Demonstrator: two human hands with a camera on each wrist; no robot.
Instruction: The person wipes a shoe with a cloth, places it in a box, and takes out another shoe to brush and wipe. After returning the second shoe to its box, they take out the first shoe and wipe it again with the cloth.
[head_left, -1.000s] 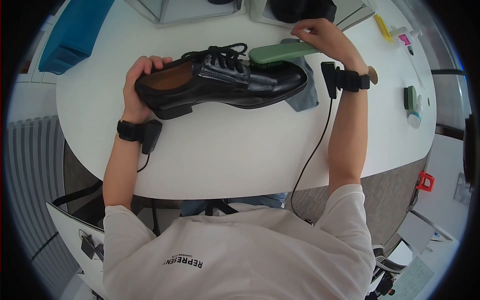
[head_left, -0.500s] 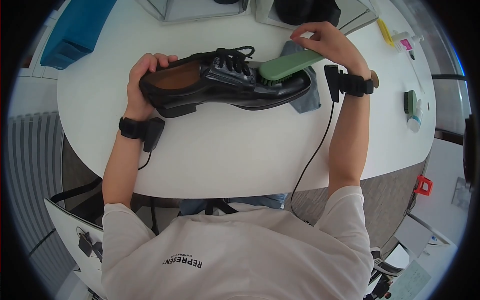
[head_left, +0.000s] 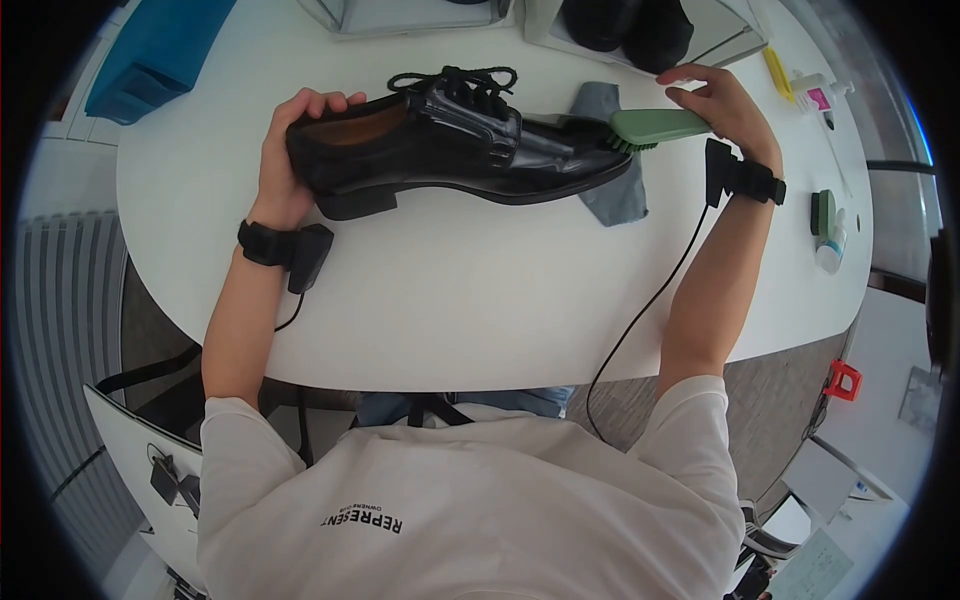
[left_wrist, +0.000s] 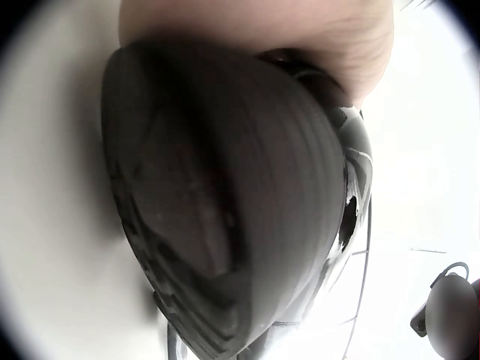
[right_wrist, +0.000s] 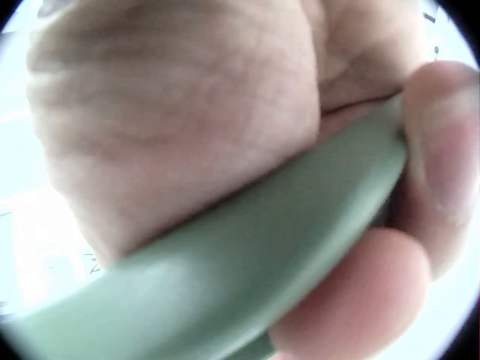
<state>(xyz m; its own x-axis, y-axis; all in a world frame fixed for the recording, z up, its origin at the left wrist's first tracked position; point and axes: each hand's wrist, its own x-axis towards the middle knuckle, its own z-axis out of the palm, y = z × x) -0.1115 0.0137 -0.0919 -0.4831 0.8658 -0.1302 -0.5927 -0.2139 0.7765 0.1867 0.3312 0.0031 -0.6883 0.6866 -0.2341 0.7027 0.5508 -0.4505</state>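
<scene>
A black lace-up shoe (head_left: 460,140) is held sideways over the white table, toe to the right. My left hand (head_left: 284,165) grips its heel end, fingers over the collar; in the left wrist view the heel and sole (left_wrist: 225,180) fill the middle below the hand (left_wrist: 262,26). My right hand (head_left: 735,112) holds a green brush (head_left: 660,124) by its handle, bristles at the shoe's toe. The right wrist view shows fingers curled round the green handle (right_wrist: 247,240). A grey-blue cloth (head_left: 618,195) lies under the toe area, partly hidden by the shoe.
Open boxes stand at the table's far edge, one holding dark shoes (head_left: 655,35). A teal case (head_left: 150,60) is at the far left. On the right lie a yellow item (head_left: 777,72), a white bottle (head_left: 812,95), a second green brush (head_left: 823,212) and a small bottle (head_left: 830,255).
The brush in my right hand has moved right along the shoe, from near the laces to the toe tip. The shoe has shifted slightly right and away from the body, with my left hand still gripping it.
</scene>
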